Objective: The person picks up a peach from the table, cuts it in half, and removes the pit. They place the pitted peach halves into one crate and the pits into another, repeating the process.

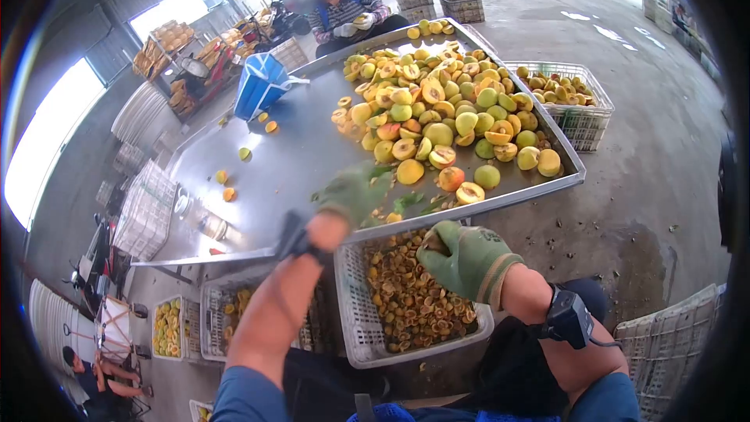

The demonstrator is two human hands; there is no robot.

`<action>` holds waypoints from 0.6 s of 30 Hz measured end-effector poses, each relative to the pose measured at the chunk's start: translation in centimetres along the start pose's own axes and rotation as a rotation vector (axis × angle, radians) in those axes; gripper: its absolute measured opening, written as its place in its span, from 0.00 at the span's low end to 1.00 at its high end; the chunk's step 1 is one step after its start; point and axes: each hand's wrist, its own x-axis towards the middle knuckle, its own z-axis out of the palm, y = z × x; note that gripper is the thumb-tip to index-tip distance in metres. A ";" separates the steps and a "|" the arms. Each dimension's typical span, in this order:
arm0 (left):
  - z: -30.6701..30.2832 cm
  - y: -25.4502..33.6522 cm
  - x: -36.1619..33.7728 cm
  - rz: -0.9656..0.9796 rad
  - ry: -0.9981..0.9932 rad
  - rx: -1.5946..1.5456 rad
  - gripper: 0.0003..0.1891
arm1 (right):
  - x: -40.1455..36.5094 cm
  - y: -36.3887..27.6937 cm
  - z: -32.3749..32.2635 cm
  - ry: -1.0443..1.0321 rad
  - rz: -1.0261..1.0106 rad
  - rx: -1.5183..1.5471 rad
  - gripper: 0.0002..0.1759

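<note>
My left hand point(358, 192), in a green glove, is smeared by motion over the near edge of the metal table point(273, 180). Whether it holds anything is not clear. Close to it are green leaves point(408, 202) and the pile of whole and halved peaches point(437, 125). My right hand point(469, 262), also green-gloved, hangs over a white plastic crate point(349, 320) below the table edge. Its fingers are curled closed, and their contents are hidden. Inside that crate lie many small brown cut pieces point(414, 297), which look like pit halves.
A blue bag point(262, 82) stands on the table's left side, with scattered peach pieces point(226, 184) nearby. A crate of peaches point(570, 98) is at the right. More crates point(178, 328) stand lower left. A person point(344, 12) sits across the table; another point(101, 383) sits lower left.
</note>
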 end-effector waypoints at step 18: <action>-0.3 -0.6 -2.3 -0.271 -0.420 -1.551 0.34 | 8.7 3.5 0.8 -0.012 0.077 0.508 0.21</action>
